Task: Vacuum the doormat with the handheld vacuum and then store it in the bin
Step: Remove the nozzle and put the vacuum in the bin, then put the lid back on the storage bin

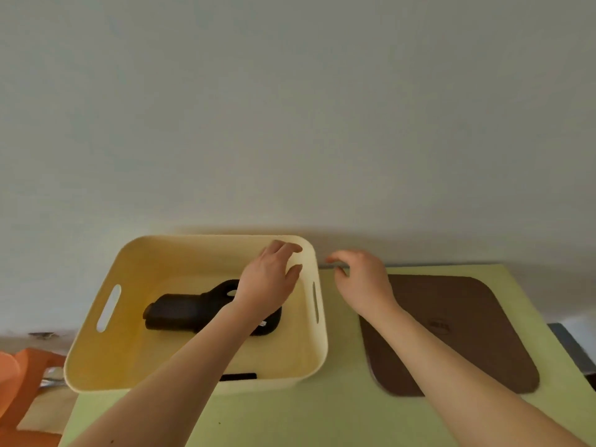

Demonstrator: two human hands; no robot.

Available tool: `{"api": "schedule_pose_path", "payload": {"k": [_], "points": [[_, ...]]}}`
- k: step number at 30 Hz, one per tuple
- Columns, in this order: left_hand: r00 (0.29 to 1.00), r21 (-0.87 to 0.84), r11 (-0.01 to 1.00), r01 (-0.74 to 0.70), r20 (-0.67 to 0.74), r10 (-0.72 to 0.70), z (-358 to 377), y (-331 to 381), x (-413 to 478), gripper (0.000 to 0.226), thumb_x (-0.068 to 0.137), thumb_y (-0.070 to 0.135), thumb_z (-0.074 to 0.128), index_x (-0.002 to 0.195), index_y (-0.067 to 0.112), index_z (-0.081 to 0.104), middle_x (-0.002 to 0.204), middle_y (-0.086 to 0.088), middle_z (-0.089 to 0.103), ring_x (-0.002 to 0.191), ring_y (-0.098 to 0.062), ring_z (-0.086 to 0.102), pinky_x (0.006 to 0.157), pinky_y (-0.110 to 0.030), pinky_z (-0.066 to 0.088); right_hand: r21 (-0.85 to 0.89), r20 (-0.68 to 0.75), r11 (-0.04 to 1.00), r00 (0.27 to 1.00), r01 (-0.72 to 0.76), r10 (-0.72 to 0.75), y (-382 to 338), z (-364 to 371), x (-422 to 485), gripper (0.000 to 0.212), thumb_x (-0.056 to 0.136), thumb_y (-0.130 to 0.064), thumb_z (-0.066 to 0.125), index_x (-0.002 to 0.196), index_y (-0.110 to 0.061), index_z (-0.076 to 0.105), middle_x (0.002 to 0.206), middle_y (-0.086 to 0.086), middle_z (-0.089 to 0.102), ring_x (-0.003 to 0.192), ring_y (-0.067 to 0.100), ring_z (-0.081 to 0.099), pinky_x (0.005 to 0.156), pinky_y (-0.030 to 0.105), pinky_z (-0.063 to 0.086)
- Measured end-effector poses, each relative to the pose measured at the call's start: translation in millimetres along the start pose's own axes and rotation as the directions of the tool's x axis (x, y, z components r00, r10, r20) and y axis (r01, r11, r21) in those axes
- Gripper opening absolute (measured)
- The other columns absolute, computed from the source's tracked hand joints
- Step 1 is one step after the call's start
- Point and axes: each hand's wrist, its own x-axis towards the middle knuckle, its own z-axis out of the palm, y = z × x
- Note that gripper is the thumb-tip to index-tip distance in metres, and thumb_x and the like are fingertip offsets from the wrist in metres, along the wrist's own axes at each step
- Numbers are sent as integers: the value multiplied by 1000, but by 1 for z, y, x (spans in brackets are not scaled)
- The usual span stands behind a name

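Observation:
The black handheld vacuum (183, 312) lies on its side on the floor of the pale yellow bin (96, 366), partly hidden by my left forearm. My left hand (269, 279) hovers over the bin's right half, fingers apart, holding nothing. My right hand (359, 279) hangs just right of the bin's far right corner, fingers loosely curled and empty, over the left edge of the brown doormat (461, 330). The doormat lies flat on the yellow-green table (290, 417) to the right of the bin.
A plain grey wall (290, 108) rises right behind the table. An orange object (22, 375) sits beyond the table's left edge. A dark edge (574, 346) shows past the table's right side.

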Motion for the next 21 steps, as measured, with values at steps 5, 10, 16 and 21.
{"api": "schedule_pose_path", "payload": {"k": [5, 10, 16, 21], "points": [[997, -86, 995, -44, 55, 49, 32, 60, 6, 39, 93, 28, 50, 131, 23, 47, 132, 2, 49, 121, -20, 48, 94, -30, 41, -35, -71, 992, 990, -122, 120, 53, -29, -21, 30, 86, -12, 52, 108, -26, 68, 112, -3, 67, 105, 17, 58, 87, 31, 48], [978, -103, 994, -33, 201, 54, 82, 111, 12, 51, 92, 38, 51, 139, 24, 38, 139, -2, 44, 130, -24, 42, 106, -33, 34, -49, -113, 969, 966, -240, 234, 114, -56, -46, 30, 86, -14, 54, 109, -24, 68, 113, -4, 68, 109, 18, 57, 90, 32, 47], [891, -87, 988, 128, 447, -76, 143, 138, 12, 71, 87, 54, 49, 147, 25, 24, 150, -5, 30, 138, -26, 33, 112, -39, 29, -84, -58, 916, 920, -391, 388, 194, -69, -74, 37, 88, -21, 56, 125, -24, 60, 126, -2, 62, 118, 21, 52, 93, 34, 45], [811, -58, 940, 335, 527, -256, 181, 138, 15, 85, 81, 62, 53, 149, 28, 16, 157, -7, 12, 145, -28, 16, 116, -41, 20, -97, 28, 863, 865, -496, 500, 248, -68, -76, 47, 89, -27, 57, 136, -25, 49, 137, -1, 53, 125, 26, 45, 99, 38, 43]]}}
